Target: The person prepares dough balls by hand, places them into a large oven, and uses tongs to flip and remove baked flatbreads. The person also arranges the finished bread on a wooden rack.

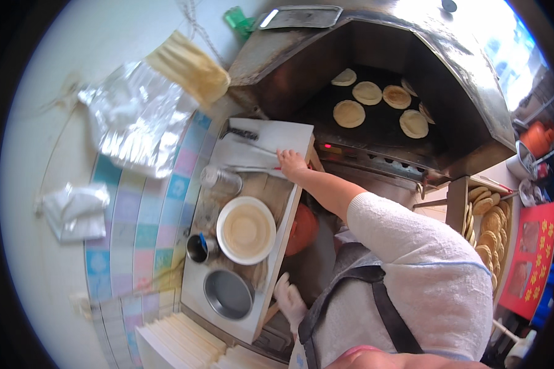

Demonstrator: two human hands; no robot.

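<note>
My bare right hand [292,163] reaches over the edge of a white board [277,131] at the side table. Its fingers lie at the ends of slim metal utensils, one with a black handle [243,133] and one with a red part [277,170]; whether they grip either is unclear. My left hand [290,299], in a whitish glove, hangs beside the table's near edge with fingers apart and nothing visible in it. Between them on the table stand a white bowl [272,230] of pale liquid, a clear shaker-like container [220,180], a metal cup [197,248] and a round metal pan [228,294].
Several flatbreads [349,114] lie on a dark griddle [378,133] inside a metal hood [471,83]. A wooden-sided box [457,203] of baked flatbreads [490,221] stands at right. An orange gas cylinder [302,229] sits below the table. Plastic bags [138,120] hang on the wall.
</note>
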